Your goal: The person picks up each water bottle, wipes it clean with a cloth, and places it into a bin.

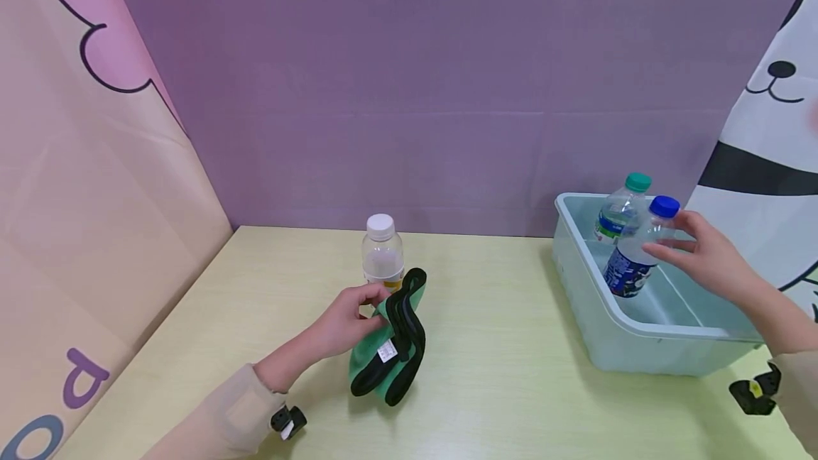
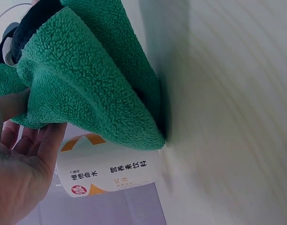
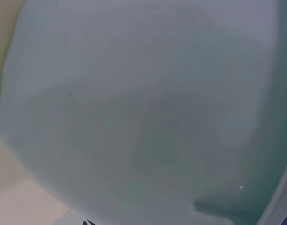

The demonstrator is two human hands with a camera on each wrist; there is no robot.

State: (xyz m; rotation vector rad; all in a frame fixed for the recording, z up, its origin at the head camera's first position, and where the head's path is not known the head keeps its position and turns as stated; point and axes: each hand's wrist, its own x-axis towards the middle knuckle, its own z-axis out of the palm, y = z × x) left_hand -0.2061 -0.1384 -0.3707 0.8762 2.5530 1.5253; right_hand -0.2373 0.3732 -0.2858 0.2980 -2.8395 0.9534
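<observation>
My left hand (image 1: 348, 321) pinches a folded green terry cloth (image 2: 87, 75) with thick black edging and a small white tag. In the left wrist view the cloth's lower corner comes right down at the tabletop. Just behind it stands a clear bottle (image 1: 382, 254) with a white cap and a white and orange label, partly covered by the cloth. At the right, my right hand (image 1: 712, 258) grips a blue-capped bottle (image 1: 629, 268) with a dark blue label, thumb across its front, inside the pale blue bin (image 1: 575, 311). The right wrist view shows only bin surface close up.
A green-capped bottle (image 1: 616, 215) leans in the bin's far left corner. The light wood table (image 1: 486, 346) runs back to a purple backdrop (image 1: 396, 91). A pink curtain (image 1: 96, 197) borders the left side, and a bear-print sheet (image 1: 767, 162) hangs behind the bin.
</observation>
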